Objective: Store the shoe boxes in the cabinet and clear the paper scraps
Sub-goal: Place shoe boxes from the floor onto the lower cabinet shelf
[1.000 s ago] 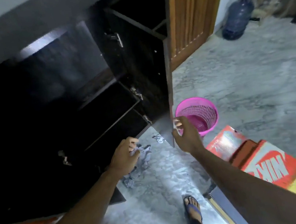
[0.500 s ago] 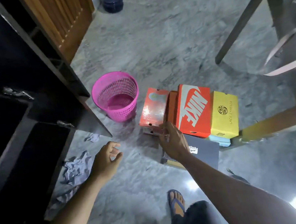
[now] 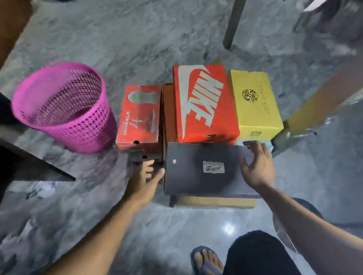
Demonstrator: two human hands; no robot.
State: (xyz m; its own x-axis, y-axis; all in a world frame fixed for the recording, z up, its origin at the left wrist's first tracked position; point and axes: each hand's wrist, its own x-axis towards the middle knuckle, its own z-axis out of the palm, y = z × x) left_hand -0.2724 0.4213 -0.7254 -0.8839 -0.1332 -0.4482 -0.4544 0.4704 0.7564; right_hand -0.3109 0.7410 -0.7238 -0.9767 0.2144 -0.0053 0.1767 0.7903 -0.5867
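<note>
The step in hand looks like the first pick-up of a shoe box, and the black shoe box [image 3: 203,171] serves as landmark. Far to its left, by the dark cabinet door [image 3: 17,159], crumpled paper scraps [image 3: 42,190] lie on the marble floor, and a pink mesh basket [image 3: 65,106] stands left and beyond. The left hand [image 3: 143,179] is at the black box's left edge, fingers loosely curled, thumb touching the corner; whether it truly grips I cannot tell. Behind the black box sit a red Skywalk box [image 3: 138,115], a red Nike box [image 3: 203,102] and a yellow box [image 3: 254,104]. The right hand [image 3: 257,166] hovers spread wide at the right edge, holding nothing. Next, I judge, both hands must clamp the box's sides and lift it level toward the cabinet.
</note>
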